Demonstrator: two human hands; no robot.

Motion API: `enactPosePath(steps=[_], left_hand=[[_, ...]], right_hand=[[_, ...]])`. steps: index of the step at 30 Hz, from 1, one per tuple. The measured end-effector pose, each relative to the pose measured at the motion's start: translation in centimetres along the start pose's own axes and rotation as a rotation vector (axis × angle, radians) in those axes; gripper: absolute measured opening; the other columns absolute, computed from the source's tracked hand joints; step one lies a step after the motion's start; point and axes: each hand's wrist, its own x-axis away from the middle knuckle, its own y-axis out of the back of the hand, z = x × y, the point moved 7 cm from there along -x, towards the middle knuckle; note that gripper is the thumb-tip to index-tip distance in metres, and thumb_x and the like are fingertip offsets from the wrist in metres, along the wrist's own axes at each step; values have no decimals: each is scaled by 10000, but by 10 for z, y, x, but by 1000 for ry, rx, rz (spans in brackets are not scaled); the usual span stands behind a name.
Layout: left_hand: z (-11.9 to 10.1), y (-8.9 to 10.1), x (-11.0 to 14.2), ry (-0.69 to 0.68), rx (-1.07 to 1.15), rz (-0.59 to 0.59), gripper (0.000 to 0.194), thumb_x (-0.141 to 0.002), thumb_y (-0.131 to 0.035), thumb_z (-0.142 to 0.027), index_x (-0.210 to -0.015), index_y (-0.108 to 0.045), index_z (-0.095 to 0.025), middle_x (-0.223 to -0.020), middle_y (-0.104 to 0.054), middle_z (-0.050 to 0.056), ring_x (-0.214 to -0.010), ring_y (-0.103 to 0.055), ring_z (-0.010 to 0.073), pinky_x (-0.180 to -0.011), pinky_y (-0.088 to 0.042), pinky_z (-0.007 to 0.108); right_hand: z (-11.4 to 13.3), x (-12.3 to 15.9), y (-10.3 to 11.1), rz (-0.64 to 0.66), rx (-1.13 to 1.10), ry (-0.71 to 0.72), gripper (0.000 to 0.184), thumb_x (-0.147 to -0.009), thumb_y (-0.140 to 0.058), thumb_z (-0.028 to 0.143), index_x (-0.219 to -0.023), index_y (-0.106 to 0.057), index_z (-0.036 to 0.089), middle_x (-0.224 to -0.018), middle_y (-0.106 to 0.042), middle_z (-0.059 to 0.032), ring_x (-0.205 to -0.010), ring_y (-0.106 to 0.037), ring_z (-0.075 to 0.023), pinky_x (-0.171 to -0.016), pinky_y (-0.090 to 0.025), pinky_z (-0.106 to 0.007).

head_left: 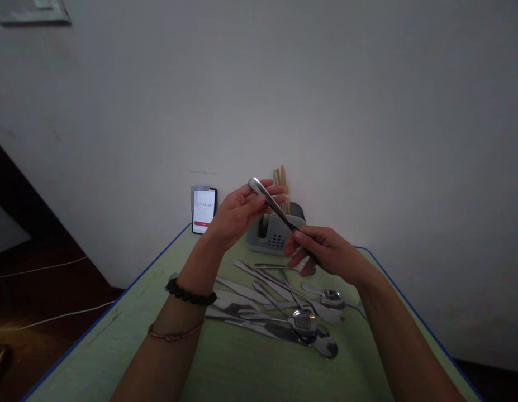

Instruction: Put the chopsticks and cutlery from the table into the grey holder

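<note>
A shiny metal piece of cutlery [277, 207] slants between my two hands above the table. My left hand [241, 213] has the rounded end of its handle between thumb and fingers, the other fingers stretched out behind. Lower down, my right hand [323, 248] is closed round the opposite end and hides it, so I cannot tell which kind of cutlery it is. Just behind the hands stands a grey cutlery holder [275, 241] with chopsticks [283, 184] upright in it. Beneath them lies a loose pile of metal spoons [304, 322] and knives [279, 331], handles crossing.
A phone [204, 215] with a lit screen leans on the wall [367, 123] at the back left. The green table [237, 371] has a blue edge and meets that wall. White cables [70, 317] run beyond the table's left side.
</note>
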Motion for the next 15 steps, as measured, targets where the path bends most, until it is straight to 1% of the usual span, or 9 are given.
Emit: enactPosePath(steps=[2, 4, 6, 7, 9, 11, 13, 15], left_hand=[[-4, -1, 2, -17, -4, 37, 320, -797, -634, -235, -1097, -563, -151, -1081, -661, 80, -994, -638, 207, -840, -512, 330], [-6, 0, 2, -41, -8, 43, 323, -775, -663, -252, -1070, -571, -155, -994, -684, 62, -930, -659, 192, -811, -527, 319], [-6, 3, 2, -63, -14, 15, 308, -744, -698, -277, -1001, -579, -157, -877, -694, 32, -838, -677, 167, -781, -537, 302], [-6, 5, 1, -73, -21, -11, 298, -725, -714, -289, -956, -577, -158, -820, -691, 14, -789, -680, 153, -759, -541, 291], [-4, 11, -1, -91, -37, -78, 290, -685, -743, -302, -864, -563, -160, -723, -674, -18, -694, -678, 128, -694, -545, 259], [-4, 16, -3, -107, -65, -142, 281, -667, -752, -296, -809, -554, -156, -678, -667, -31, -638, -671, 116, -634, -540, 229], [-5, 19, -3, -119, -106, -179, 260, -679, -739, -286, -813, -566, -147, -690, -680, -20, -629, -673, 117, -621, -542, 225], [-7, 18, -2, -105, -153, -172, 249, -712, -709, -293, -864, -588, -138, -736, -699, 5, -657, -680, 127, -661, -555, 254]], right_hand=[[1, 3, -4, 30, -18, -25, 350, -839, -494, 509, -741, -543, 176, -689, -633, -13, -580, -631, -115, -444, -495, -204], [1, 5, -9, 89, 0, -63, 402, -836, -474, 539, -692, -525, 168, -616, -613, -3, -491, -583, -90, -406, -447, -186], [0, 6, -15, 137, 30, -81, 426, -832, -468, 552, -683, -527, 158, -568, -594, 5, -442, -545, -76, -410, -425, -188], [1, 5, -16, 141, 37, -72, 425, -832, -467, 551, -695, -533, 155, -544, -575, 14, -436, -537, -77, -424, -425, -194], [4, 3, -18, 105, 37, -29, 397, -847, -450, 533, -756, -537, 157, -514, -531, 40, -442, -536, -86, -453, -433, -209], [9, -1, -18, 49, 60, 33, 339, -875, -428, 481, -807, -526, 164, -531, -528, 48, -463, -541, -91, -480, -438, -218], [13, -4, -19, -2, 119, 89, 275, -901, -403, 401, -815, -520, 168, -585, -565, 32, -512, -559, -94, -523, -448, -223], [17, -7, -20, -52, 190, 140, 247, -913, -382, 330, -792, -522, 167, -621, -590, 16, -560, -572, -100, -560, -453, -226]])
